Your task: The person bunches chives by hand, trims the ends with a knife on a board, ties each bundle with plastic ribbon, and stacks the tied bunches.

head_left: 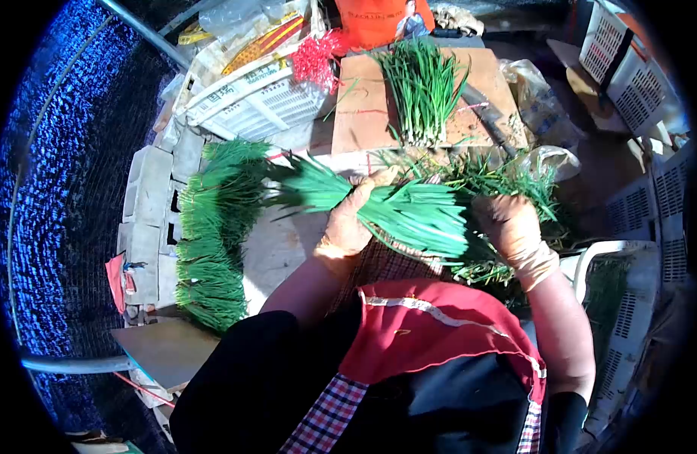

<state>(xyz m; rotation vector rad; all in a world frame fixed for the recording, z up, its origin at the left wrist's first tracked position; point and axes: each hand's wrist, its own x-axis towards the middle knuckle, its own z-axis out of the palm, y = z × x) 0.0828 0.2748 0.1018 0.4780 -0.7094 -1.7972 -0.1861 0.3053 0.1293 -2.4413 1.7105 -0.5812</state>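
Observation:
My left hand (350, 219), in a pale orange glove, is closed around the middle of a bunch of green chives (420, 216). The bunch lies sideways above my lap, its dark, blurred ends pointing left and its lighter ends fanning right. Just beyond the right end is my right hand (515, 231), gloved too, with its fingers curled in. Whatever may be inside those fingers is hidden. Loose chive leaves and trimmings (507, 178) are heaped behind and below the right hand.
Stacked chive bundles (212, 250) stand at the left beside grey blocks (145, 189). Ahead, a board (363, 113) carries another chive bunch (424, 87) and a knife (490, 121). Red ties (316, 59) hang by a white crate (250, 98). More crates (632, 72) line the right.

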